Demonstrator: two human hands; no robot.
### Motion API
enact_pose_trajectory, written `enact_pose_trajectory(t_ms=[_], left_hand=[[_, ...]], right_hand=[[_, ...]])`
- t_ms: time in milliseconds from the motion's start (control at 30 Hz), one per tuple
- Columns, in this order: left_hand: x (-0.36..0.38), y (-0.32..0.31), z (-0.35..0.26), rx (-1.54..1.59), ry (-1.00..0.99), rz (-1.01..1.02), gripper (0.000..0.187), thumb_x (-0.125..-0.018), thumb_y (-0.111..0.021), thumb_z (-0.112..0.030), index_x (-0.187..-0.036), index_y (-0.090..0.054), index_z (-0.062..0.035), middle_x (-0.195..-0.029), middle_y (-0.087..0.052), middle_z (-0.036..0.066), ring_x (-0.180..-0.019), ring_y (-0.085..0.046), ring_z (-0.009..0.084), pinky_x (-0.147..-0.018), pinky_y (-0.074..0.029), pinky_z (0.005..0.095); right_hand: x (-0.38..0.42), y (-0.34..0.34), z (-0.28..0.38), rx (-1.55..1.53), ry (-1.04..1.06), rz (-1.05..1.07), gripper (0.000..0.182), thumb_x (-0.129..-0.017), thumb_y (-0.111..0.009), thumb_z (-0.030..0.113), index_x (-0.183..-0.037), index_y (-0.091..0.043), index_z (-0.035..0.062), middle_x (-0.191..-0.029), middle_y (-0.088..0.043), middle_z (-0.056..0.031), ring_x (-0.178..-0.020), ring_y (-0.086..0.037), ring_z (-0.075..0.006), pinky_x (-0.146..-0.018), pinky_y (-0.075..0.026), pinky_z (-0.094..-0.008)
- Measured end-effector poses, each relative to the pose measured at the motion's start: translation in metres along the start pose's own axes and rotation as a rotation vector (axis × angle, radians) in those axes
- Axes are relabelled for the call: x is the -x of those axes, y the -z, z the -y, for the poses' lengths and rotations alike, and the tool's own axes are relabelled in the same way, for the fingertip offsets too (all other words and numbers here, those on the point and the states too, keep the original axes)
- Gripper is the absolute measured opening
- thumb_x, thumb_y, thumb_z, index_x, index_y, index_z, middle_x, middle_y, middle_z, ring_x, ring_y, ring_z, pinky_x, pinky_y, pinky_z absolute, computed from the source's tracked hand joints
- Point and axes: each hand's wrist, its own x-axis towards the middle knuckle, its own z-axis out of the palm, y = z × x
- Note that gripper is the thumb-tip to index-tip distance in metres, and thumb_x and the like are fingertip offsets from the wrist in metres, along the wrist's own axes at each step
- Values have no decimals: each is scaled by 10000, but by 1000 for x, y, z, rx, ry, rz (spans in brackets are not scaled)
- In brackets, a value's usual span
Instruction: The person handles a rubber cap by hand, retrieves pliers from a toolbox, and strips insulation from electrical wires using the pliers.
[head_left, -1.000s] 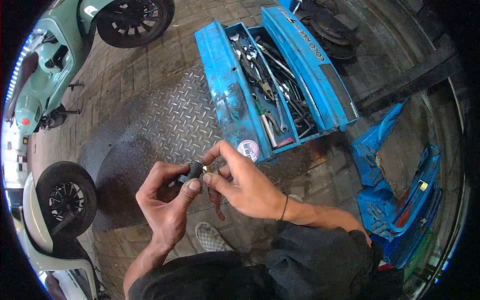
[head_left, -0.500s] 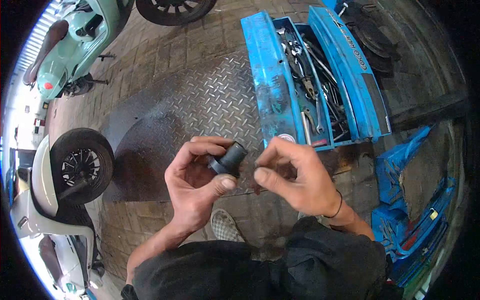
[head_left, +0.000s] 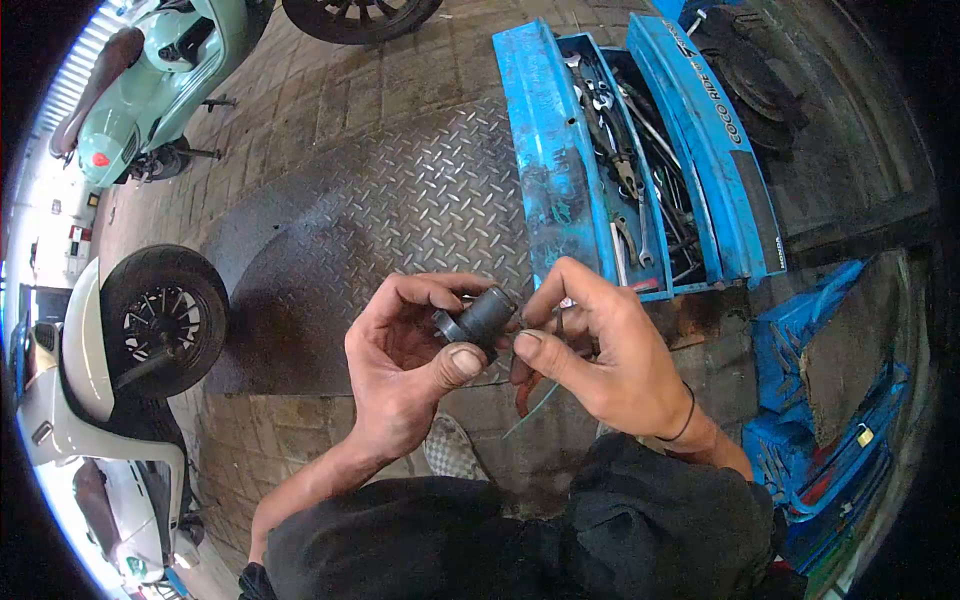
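Note:
A dark cylindrical part with a wider flange (head_left: 485, 317) is gripped between the thumb and fingers of my left hand (head_left: 392, 350). It tilts so that its narrower end points up and to the right. At that end, my right hand (head_left: 622, 352) has its thumb and index finger pinched close together, the tips right beside the part. What the right fingertips hold, if anything, is too small to make out. Both hands are smudged with grease and sit above the front edge of a diamond-plate metal sheet (head_left: 440, 190).
An open blue toolbox (head_left: 545, 160) with pliers (head_left: 627, 178) and spanners (head_left: 643, 235) stands beyond my right hand. Mint-green (head_left: 180, 85) and cream (head_left: 80, 370) scooters stand left. Blue items (head_left: 790, 460) lie right. A checkered shoe (head_left: 450, 448) shows below.
The part and my left hand have shifted slightly to the right. My right thumb and index finger now sit closer to the part's end. The view has moved a little.

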Motion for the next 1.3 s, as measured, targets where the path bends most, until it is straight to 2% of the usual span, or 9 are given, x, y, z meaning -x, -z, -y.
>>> enact_pose_trajectory(t_ms=[67, 133, 667, 833, 900, 967, 1100, 1200, 1300], left_hand=[[0, 1, 1, -7, 1, -5, 560, -788, -901, -317, -1087, -550, 0, -1226, -635, 221, -1101, -653, 255, -966, -539, 394], [0, 7, 4, 43, -23, 44, 430, -811, -857, -70, -1117, -567, 13, -1266, -634, 224, -1105, -668, 253, -957, -575, 405], [3, 9, 8, -122, -121, 56, 371, -832, -826, -13, -1167, -691, 72, -1082, -692, 129, -987, -670, 167, -852, -553, 287], [7, 2, -2, -154, 11, -24, 358, -816, -839, -13, -1141, -709, 62, -1056, -696, 107, -915, -655, 143, -829, -536, 283], [12, 12, 3, -522, -59, 192, 328, -823, -833, -3, -1126, -719, 47, -1023, -693, 80, -900, -654, 127, -811, -527, 267], [16, 10, 13, -486, -46, 186, 316, -824, -844, -33, -1110, -729, 34, -986, -700, 69, -889, -654, 123, -795, -518, 252], [9, 16, 6, -132, 24, -69, 343, -856, -834, -118, -1103, -694, 76, -974, -717, 134, -896, -704, 228, -766, -593, 360], [7, 15, 7, -36, 29, -21, 511, -941, -740, -378, -1133, -624, 81, -946, -702, 208, -771, -729, 299, -660, -598, 383], [7, 9, 1, 2, 44, -7, 527, -939, -741, -393, -1139, -625, 80, -931, -704, 210, -762, -729, 297, -631, -596, 386]], right_hand=[[0, -1, 0, -33, -18, 3, 168, -972, -646, 54, -1036, -512, -24, -712, -685, -102, -666, -704, -145, -559, -493, -295], [0, -3, 0, -67, -36, 8, 185, -972, -646, 54, -1065, -506, -25, -716, -686, -106, -670, -705, -147, -561, -494, -293], [-1, -2, 7, -219, -131, 37, 217, -990, -621, 28, -1161, -492, -9, -851, -650, -76, -727, -688, -115, -602, -553, -265], [-2, -4, -7, -193, -85, 11, 225, -995, -626, 59, -1167, -496, -5, -795, -648, -68, -719, -683, -118, -604, -536, -257], [-8, 3, -10, -23, 87, -266, 225, -1006, -622, 122, -1164, -513, 5, -745, -642, -59, -707, -671, -103, -551, -488, -236], [-3, 31, 23, -13, 44, -550, 229, -1006, -613, 169, -1147, -532, 8, -722, -638, -53, -682, -653, -84, -502, -438, -222], [16, 51, 30, 8, 48, -550, 240, -973, -655, 167, -1131, -579, 3, -759, -672, -77, -639, -617, -73, -493, -390, -205], [9, 37, 6, 251, 129, -282, 146, -899, -742, 123, -922, -709, -17, -812, -699, -60, -740, -656, -98, -620, -484, -262], [-2, 11, -3, 394, 329, -203, 154, -819, -795, 67, -941, -726, 3, -837, -706, -116, -737, -678, -193, -663, -498, -324]])
